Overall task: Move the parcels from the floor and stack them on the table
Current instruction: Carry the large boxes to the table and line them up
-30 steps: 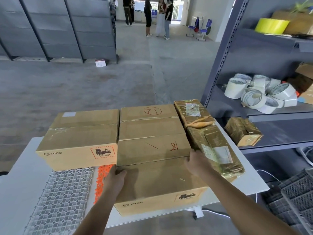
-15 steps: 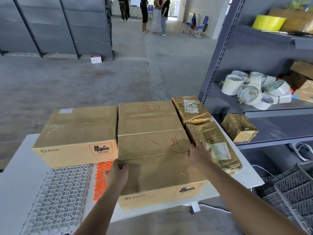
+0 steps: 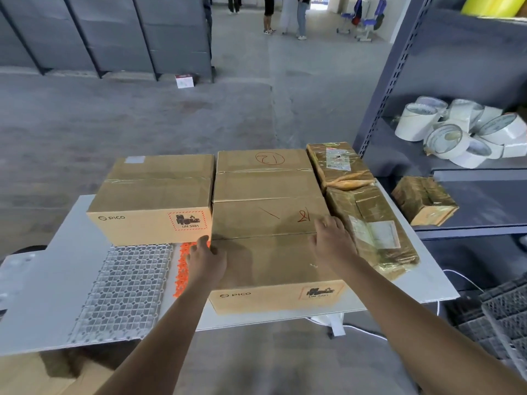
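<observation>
A brown PICO box [image 3: 273, 269] lies at the front edge of the white table [image 3: 65, 232]. It butts against the box marked "21" [image 3: 265, 181] behind it. My left hand [image 3: 206, 260] presses the near box's far left corner, thumb on top. My right hand [image 3: 332, 240] rests on its top near the far right corner, fingers relaxed. Another PICO box [image 3: 154, 195] sits to the left. Two tape-wrapped parcels [image 3: 370, 223] lie in a row along the right side.
A clear plastic grid mat [image 3: 122, 289] and orange pieces [image 3: 182, 269] lie left of the near box. A grey shelf rack holds tape rolls [image 3: 456, 132] and a wrapped parcel [image 3: 425, 201]. Dark baskets [image 3: 499, 317] stand lower right. Cardboard [image 3: 42, 374] lies under the table. People [image 3: 285, 15] stand far off.
Both hands have slid forward along the near box from its middle sides to its far corners. The box sits a little farther onto the table.
</observation>
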{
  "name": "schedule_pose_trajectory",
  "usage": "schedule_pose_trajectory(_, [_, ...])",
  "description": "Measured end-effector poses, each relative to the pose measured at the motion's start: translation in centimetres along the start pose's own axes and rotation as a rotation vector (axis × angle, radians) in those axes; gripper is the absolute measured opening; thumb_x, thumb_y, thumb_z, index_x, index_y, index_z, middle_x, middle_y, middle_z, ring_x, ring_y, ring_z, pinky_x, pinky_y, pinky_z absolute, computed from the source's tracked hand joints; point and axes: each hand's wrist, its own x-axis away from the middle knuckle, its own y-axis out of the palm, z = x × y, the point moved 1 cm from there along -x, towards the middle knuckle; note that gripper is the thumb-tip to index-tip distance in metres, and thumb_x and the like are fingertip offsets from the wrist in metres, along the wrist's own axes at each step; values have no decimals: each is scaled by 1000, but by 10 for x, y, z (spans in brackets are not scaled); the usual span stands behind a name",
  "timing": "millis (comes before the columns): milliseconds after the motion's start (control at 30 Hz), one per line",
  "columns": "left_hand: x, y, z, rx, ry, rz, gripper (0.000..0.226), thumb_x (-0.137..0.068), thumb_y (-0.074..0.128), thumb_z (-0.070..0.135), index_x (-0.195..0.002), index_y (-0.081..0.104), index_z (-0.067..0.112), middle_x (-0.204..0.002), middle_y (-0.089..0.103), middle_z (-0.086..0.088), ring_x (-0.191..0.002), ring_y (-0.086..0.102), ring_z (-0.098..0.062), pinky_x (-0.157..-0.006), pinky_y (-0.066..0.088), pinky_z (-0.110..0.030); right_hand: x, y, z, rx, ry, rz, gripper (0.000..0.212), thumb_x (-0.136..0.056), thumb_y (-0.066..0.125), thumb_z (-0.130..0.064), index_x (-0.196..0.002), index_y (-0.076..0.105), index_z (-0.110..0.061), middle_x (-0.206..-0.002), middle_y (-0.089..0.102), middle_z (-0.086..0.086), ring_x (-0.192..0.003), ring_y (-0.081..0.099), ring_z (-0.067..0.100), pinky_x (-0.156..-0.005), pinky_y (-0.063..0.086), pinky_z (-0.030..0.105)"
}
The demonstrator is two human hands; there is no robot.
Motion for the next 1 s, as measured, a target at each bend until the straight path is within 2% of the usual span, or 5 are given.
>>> schedule_pose_trajectory(167, [9, -18, -2, 14, -6, 55, 51, -92, 49, 30, -140, 39, 14, -138, 42, -14, -128, 36, -33, -106, 32, -44, 4, -3, -55, -122, -166, -25, 49, -99, 40, -33, -144, 36, -13, -148, 34, 11, -139, 26, 28, -107, 36, 44])
schedule_pose_trajectory(433, [10, -110, -53, 77, 19, 171, 47, -88, 53, 13, -134, 45, 6, -133, 51, -18, -121, 46, -34, -102, 40, -41, 28, -6, -194, -217, -399, -19, 46, -100, 42, -30, -141, 40, -11, -141, 41, 9, -134, 33, 28, -103, 37, 38])
schedule_pose_trajectory(633, [0, -212, -145, 111, -9, 222, 47, -90, 53, 18, -134, 43, 10, -137, 47, -15, -124, 45, -33, -104, 41, -49, 58, 17, -337, -271, -536, -85, 52, -101, 43, -29, -145, 36, -4, -148, 37, 13, -138, 34, 26, -110, 29, 33])
schedule_pose_trajectory(800, [-10, -300, -240, 149, -103, 278, 45, -89, 51, 20, -132, 46, 9, -135, 49, -14, -122, 48, -33, -102, 43, -47, 89, 45, -458, -298, -592, -171, 51, -101, 45, -28, -146, 35, -4, -150, 37, 14, -139, 34, 26, -112, 30, 35])
schedule_pose_trajectory(1000, [-7, -378, -344, 230, -252, 357, 35, -88, 46, 17, -120, 53, 2, -118, 57, -19, -102, 54, -32, -92, 49, -47, 125, 72, -588, -335, -633, -364, 50, -102, 41, -35, -147, 34, -14, -153, 33, 5, -136, 39, 24, -108, 36, 35])
